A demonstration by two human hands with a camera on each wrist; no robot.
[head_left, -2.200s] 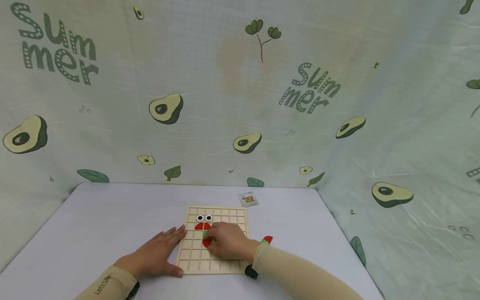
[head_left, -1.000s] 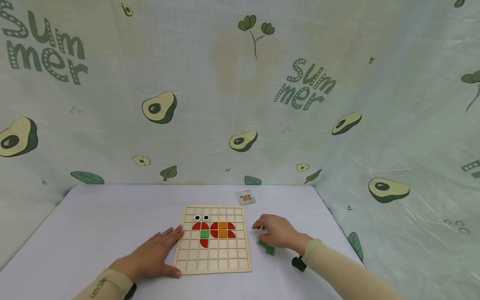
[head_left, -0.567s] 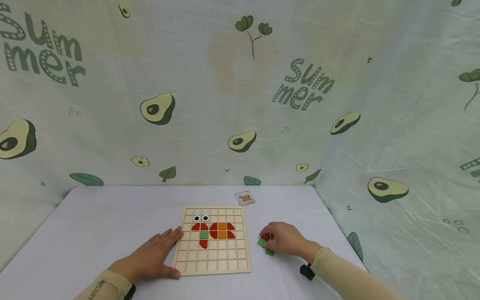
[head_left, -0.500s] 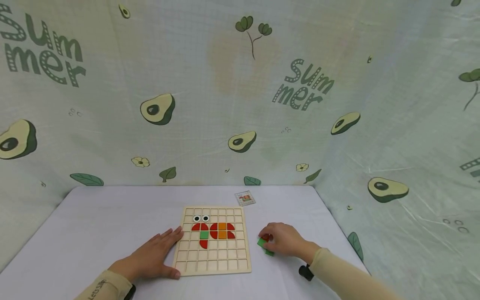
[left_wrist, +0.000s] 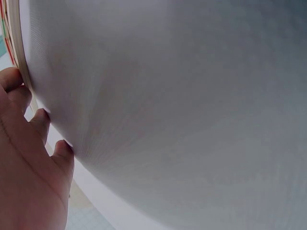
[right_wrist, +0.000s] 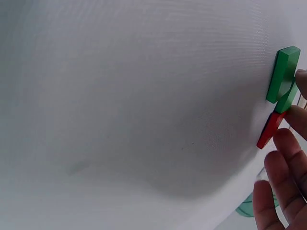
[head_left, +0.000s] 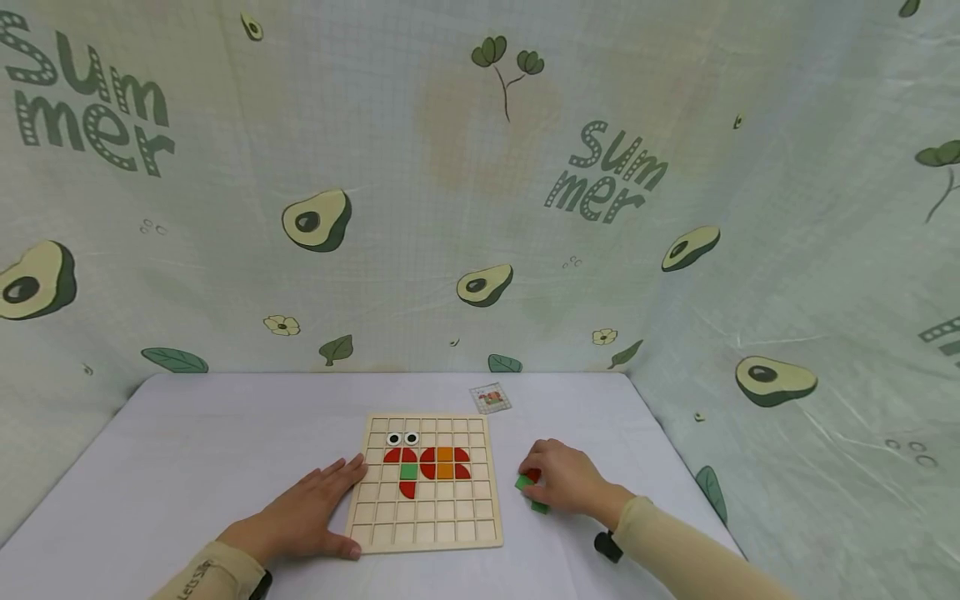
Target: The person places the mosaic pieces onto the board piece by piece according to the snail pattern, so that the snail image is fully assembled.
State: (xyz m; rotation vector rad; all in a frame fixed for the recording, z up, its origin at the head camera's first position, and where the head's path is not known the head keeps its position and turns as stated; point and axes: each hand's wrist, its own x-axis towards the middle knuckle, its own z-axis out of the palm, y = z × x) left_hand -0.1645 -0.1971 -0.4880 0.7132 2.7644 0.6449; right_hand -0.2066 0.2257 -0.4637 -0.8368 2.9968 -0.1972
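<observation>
My left hand (head_left: 303, 512) lies with spread fingers on the table along the left edge of the wooden grid board (head_left: 465, 533), its fingertips right at the rim. In the left wrist view the left hand's fingers (left_wrist: 41, 122) meet the board's edge (left_wrist: 17, 40). To the right of the board, my right hand (head_left: 566, 477) pinches a green square tile (head_left: 522, 482) between thumb and index finger. A red tile (right_wrist: 271, 129) lies against it, and another green tile (right_wrist: 284, 74) sits beside the thumb. The right hand's other fingers (right_wrist: 283, 172) hang loosely bent.
On the board are two eye tiles (head_left: 402, 438), a green tile (head_left: 408, 472), orange tiles (head_left: 445, 462) and several red quarter-round tiles (head_left: 461, 472). A small picture card (head_left: 491, 398) lies beyond the board's far right corner. The white table (head_left: 247, 433) meets a printed cloth backdrop behind.
My right hand has left the board, uncovering its tiles, and moved right to the loose tiles, where it closed its fingers. It has shifted only slightly since. The left hand stays put.
</observation>
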